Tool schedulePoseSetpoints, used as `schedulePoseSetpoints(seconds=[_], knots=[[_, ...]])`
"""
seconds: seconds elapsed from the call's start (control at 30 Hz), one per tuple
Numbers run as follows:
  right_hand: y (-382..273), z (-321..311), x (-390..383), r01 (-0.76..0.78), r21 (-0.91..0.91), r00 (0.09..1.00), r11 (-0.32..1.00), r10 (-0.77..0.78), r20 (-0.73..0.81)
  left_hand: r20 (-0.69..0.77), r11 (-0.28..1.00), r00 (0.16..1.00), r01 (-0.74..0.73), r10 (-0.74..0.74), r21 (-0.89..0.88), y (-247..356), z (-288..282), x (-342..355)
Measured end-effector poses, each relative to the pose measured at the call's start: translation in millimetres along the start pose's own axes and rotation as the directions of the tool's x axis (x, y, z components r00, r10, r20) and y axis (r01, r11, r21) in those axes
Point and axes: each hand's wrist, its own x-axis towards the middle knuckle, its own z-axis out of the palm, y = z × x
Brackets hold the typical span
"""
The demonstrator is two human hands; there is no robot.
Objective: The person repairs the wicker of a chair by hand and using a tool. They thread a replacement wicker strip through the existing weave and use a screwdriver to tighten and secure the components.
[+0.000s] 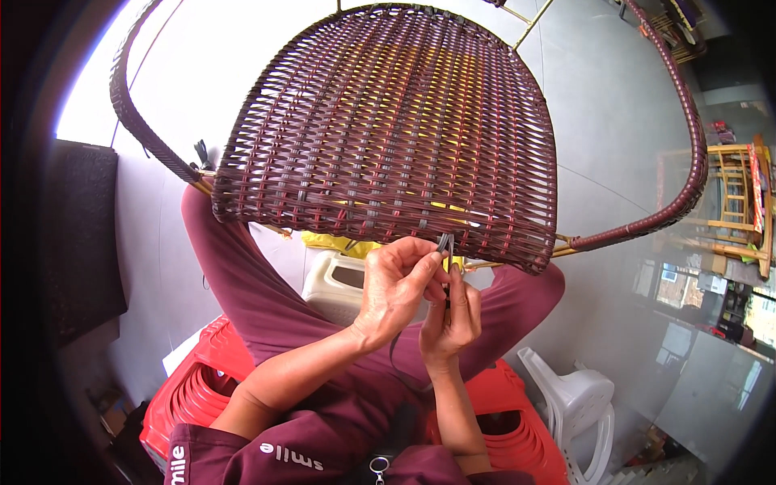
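Observation:
A dark maroon woven wicker chair seat (pixel 388 121) on a wrapped curved frame (pixel 687 137) fills the upper view, resting against my knees. Both hands meet at its near edge. My left hand (pixel 396 283) pinches a thin dark weaving strand (pixel 445 242) between thumb and fingers where it leaves the weave. My right hand (pixel 453 319) sits just below, fingers closed on the same strand, which trails down toward my lap (pixel 396 356).
I sit on a stack of red plastic stools (pixel 202 380). A white plastic jug (pixel 335 283) lies under the seat. A white plastic chair (pixel 574 404) stands at the lower right, wooden frames (pixel 731 202) at the far right, a dark mat (pixel 81 234) at the left.

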Motion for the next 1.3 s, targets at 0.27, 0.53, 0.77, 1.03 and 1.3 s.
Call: schedulePoseSetpoints(seconds=[0.27,0.53,0.77,1.03,1.3], knots=[[-3.6,-10.7,14.3,-0.032,-0.040,0.997,0.999,0.029,-0.067,0.012,0.999,1.000,0.004,-0.004,0.036,3.5,0.3,-1.8],[-32.5,-70.5,66.4,-0.035,-0.216,0.934,0.976,0.109,0.341,0.007,0.998,0.999,0.038,-0.039,0.045,6.2,0.8,-1.5],[-52.6,-80.1,88.9,0.044,-0.329,0.861,0.943,0.131,0.491,0.004,0.999,1.000,0.029,-0.030,0.045,4.0,1.9,-0.5],[-84.6,-76.8,110.7,0.259,-0.568,0.744,0.781,0.215,0.633,-0.009,0.999,1.000,0.028,-0.028,0.045,6.7,1.9,-0.8],[-46.0,-60.8,58.0,0.084,-0.442,0.912,0.893,0.110,0.395,-0.006,0.999,1.000,0.031,-0.031,0.041,5.3,2.3,-1.4]])
